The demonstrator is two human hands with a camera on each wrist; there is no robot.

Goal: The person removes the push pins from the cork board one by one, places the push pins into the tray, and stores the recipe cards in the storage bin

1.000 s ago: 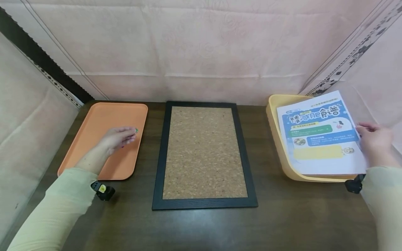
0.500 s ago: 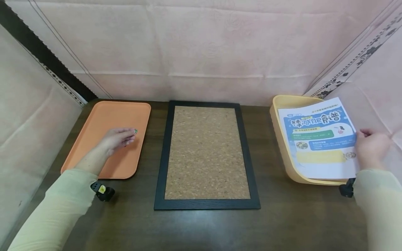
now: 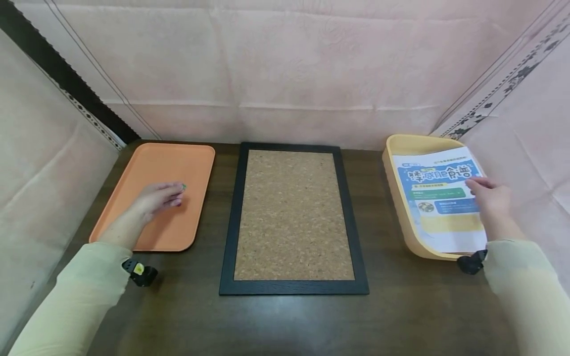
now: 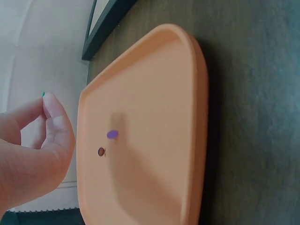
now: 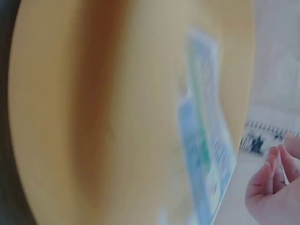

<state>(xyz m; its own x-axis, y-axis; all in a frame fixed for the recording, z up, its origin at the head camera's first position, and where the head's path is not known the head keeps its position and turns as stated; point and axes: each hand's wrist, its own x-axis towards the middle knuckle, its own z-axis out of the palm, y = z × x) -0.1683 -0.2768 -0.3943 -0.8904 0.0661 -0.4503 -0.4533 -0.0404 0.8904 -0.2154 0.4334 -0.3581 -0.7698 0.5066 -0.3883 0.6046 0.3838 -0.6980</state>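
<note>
In the left wrist view, my left hand (image 4: 42, 145) pinches a small green thumbtack (image 4: 43, 94) between thumb and forefinger, mostly hidden by the fingertips. The hand hovers over the orange tray (image 3: 191, 163). On that tray lie a purple thumbtack (image 4: 112, 134) and a darker thumbtack (image 4: 101, 152). My right hand (image 3: 494, 202) is above the right edge of a blue-and-white printed sheet (image 3: 445, 198) in the yellow basket (image 3: 398, 207). Its fingers (image 5: 276, 157) are loosely bent and look apart from the sheet in the right wrist view.
A cork board (image 3: 294, 212) with a black frame lies mid-table, between tray and basket. Pinkish cloth (image 3: 289, 74) hangs behind and at both sides. The brown tabletop (image 3: 289, 321) shows in front.
The printed sheet's right side has sunk into the basket. My right hand has moved left over it. My left hand keeps the green thumbtack and has shifted slightly left.
</note>
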